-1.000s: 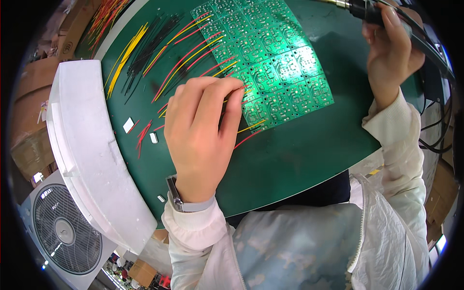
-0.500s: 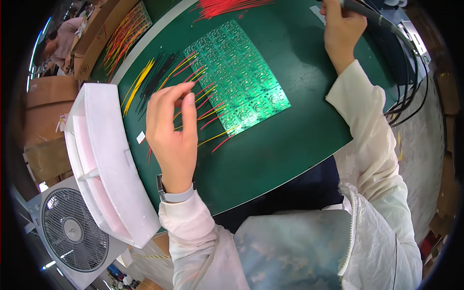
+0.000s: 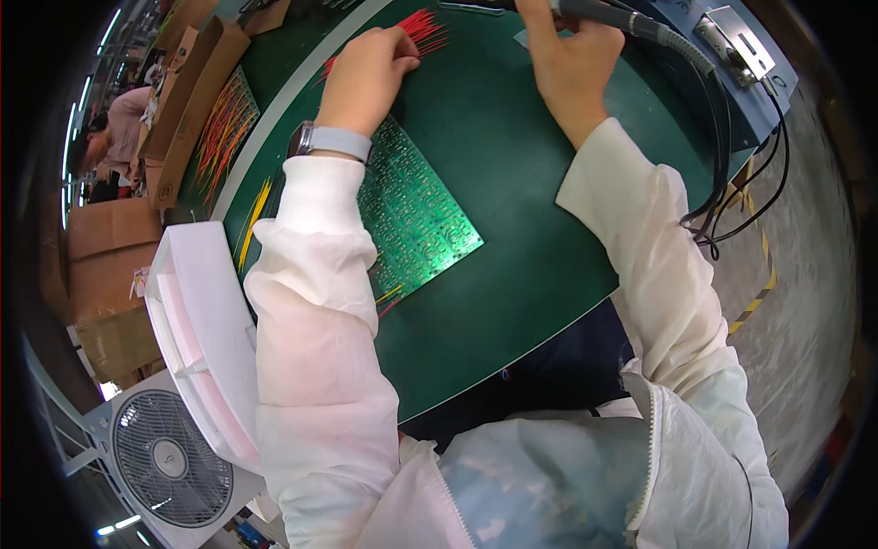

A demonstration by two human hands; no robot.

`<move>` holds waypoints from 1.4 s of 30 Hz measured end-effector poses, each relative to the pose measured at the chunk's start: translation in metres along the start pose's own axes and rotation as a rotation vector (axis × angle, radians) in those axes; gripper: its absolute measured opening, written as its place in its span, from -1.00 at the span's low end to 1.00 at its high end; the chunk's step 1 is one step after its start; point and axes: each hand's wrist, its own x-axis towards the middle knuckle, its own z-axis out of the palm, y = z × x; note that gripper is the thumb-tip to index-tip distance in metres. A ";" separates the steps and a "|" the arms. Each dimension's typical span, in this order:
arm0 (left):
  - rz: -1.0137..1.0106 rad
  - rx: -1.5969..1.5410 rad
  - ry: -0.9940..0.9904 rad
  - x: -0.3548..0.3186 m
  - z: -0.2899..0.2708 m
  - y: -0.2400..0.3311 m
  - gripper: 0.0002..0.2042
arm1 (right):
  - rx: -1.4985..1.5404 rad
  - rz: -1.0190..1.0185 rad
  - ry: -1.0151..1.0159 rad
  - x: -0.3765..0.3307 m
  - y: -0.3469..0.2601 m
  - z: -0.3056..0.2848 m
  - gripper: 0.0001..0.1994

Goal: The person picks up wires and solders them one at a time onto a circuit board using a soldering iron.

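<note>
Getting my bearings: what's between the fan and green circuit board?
The head view shows a white box and the left sleeve between fan and circuit board.

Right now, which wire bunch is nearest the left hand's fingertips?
The all-red bunch, beside the left hand; the yellow bunch and the mixed-colour bunch both lie farther left.

Red wires (image 3: 425, 29), green circuit board (image 3: 416, 210) — floor tape (image 3: 754, 306) striped yellow-black.
</note>
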 end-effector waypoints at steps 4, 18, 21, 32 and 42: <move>-0.035 0.044 -0.035 0.003 0.004 -0.004 -0.88 | 0.031 -0.013 -0.006 0.001 -0.001 -0.001 -0.80; -0.197 -0.294 0.195 -0.146 -0.053 0.106 -0.91 | 0.141 -0.041 -0.066 -0.001 0.005 0.001 -0.83; -0.220 -0.375 0.015 -0.202 -0.033 0.139 -0.83 | 0.124 -0.161 -0.066 -0.002 0.011 0.006 -0.83; -0.228 -0.472 0.151 -0.193 -0.003 0.130 -0.92 | 0.141 -0.134 -0.130 -0.005 0.016 0.002 -0.83; -0.319 -0.160 0.478 -0.203 -0.019 0.099 -0.88 | -0.054 -0.261 -0.184 -0.007 0.010 -0.003 -0.83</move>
